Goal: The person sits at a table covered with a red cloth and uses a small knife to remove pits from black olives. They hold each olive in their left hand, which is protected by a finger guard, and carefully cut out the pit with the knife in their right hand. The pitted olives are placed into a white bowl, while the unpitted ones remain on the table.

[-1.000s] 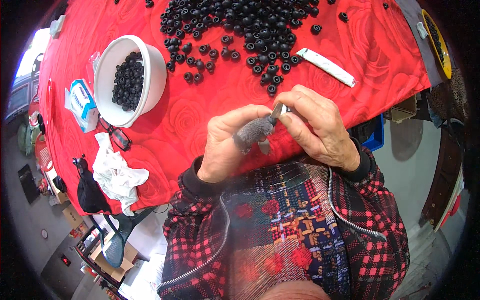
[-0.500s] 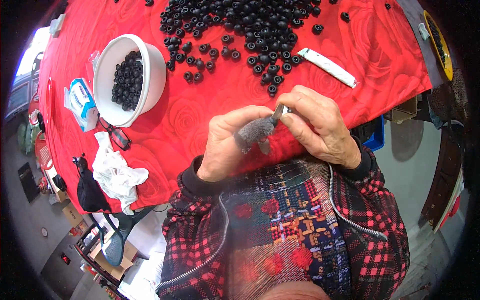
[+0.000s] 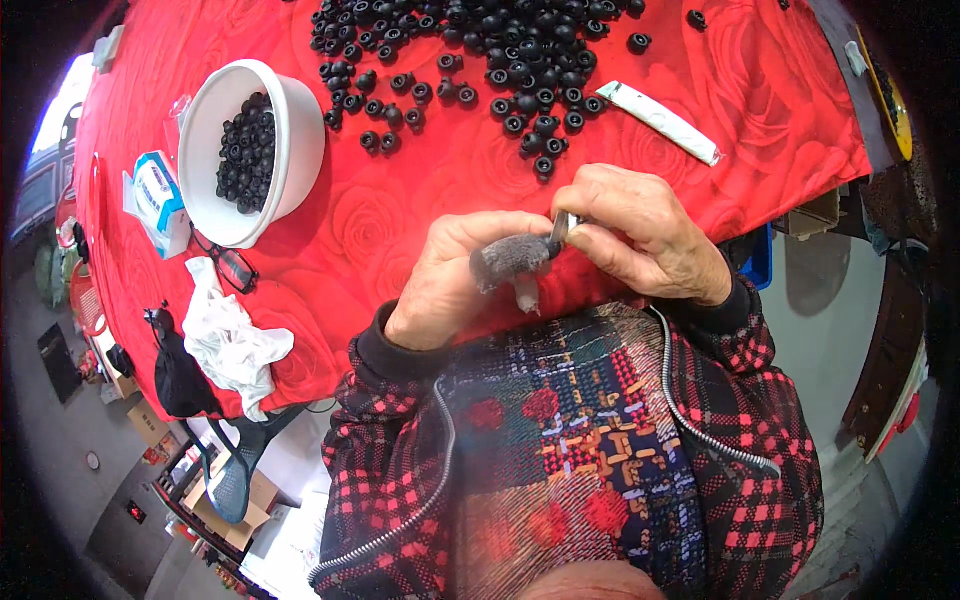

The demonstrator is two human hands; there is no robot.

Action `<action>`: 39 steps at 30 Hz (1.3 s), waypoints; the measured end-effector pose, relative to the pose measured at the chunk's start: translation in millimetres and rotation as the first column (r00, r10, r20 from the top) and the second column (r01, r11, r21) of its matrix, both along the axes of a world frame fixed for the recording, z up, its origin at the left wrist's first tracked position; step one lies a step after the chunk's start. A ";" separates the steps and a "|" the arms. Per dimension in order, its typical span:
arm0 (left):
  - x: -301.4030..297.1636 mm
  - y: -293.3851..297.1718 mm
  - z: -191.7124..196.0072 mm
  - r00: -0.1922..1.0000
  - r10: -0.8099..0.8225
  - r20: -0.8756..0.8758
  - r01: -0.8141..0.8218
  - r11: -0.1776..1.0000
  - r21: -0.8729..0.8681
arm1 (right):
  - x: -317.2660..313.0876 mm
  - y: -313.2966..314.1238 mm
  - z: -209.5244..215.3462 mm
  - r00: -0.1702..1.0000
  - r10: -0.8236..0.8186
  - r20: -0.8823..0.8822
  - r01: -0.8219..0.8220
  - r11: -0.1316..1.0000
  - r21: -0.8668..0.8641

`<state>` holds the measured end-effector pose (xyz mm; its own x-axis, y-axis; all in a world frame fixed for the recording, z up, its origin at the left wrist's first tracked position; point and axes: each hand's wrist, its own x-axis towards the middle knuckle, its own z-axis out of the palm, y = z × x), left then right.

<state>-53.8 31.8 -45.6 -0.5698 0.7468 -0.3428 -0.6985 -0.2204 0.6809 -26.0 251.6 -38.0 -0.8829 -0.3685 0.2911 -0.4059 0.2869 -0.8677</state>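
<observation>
Both hands meet just above the near edge of the bench (image 3: 420,200), which is covered by a red cloth with a rose pattern. The left hand (image 3: 455,275) is curled shut around a small dark grey piece (image 3: 508,258), its thumb and fingers wrapped over it. The piece lies roughly level, its long axis running left to right and rising slightly toward the right; a pale stub hangs down from its underside. The right hand (image 3: 640,235) is pinched closed on a thin metal tool (image 3: 560,232), whose long axis stands steeply, its lower tip touching the right end of the grey piece.

Farther up the bench lies a wide scatter of small black round parts (image 3: 480,50), well apart from the hands. To the left stands a white bowl (image 3: 290,150) holding more of them. A flat white strip (image 3: 665,122) lies slanted beyond the right hand. Glasses (image 3: 235,270), a crumpled white cloth (image 3: 230,340) and a blue-and-white packet (image 3: 160,200) lie near the bench's left edge.
</observation>
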 end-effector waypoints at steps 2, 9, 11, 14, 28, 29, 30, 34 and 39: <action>1.1 1.3 -0.7 1.000 0.011 -0.002 -0.011 1.000 -0.003 | -0.5 0.8 -2.6 1.000 0.008 0.004 -0.008 1.000 -0.014; -8.3 0.0 0.1 0.960 0.264 -0.092 -0.276 0.948 -0.157 | 15.5 -6.8 -0.3 0.982 0.183 0.037 -0.182 0.982 -0.048; -5.0 2.2 4.8 0.968 0.240 -0.078 -0.247 0.964 -0.102 | 14.7 -2.6 4.5 0.994 0.049 0.100 -0.038 0.994 -0.102; 1.2 2.6 6.0 0.984 0.176 0.038 -0.175 0.984 -0.009 | 9.6 -5.3 23.2 0.988 -0.156 0.001 0.156 0.986 -0.055; 33.2 5.2 9.0 0.938 0.101 0.333 -0.195 0.945 0.264 | 22.9 -43.2 14.1 0.790 -0.274 -0.548 0.266 0.959 -0.095; 35.8 6.3 8.9 0.940 0.149 0.308 -0.226 0.946 0.233 | 24.3 -44.0 12.3 0.773 -0.275 -0.572 0.276 0.957 -0.088; 34.3 5.4 11.9 0.949 0.181 0.257 -0.241 0.945 0.222 | 24.2 -44.0 12.1 0.755 -0.278 -0.594 0.287 0.954 -0.081; 40.4 0.5 20.6 0.948 0.302 0.101 -0.317 0.925 0.212 | 34.3 -43.4 19.5 0.786 -0.207 -0.582 0.209 0.976 -0.065; 47.0 -5.7 26.8 0.935 0.346 -0.076 -0.317 0.913 0.258 | 44.7 -29.0 32.7 0.962 -0.198 -0.186 0.191 0.980 -0.054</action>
<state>-6.8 26.1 -18.7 -0.8239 0.5589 -0.0938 -0.4750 -0.5908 0.6522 18.7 222.6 -5.3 -0.8639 -0.1813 0.4700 -0.5034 0.3472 -0.7912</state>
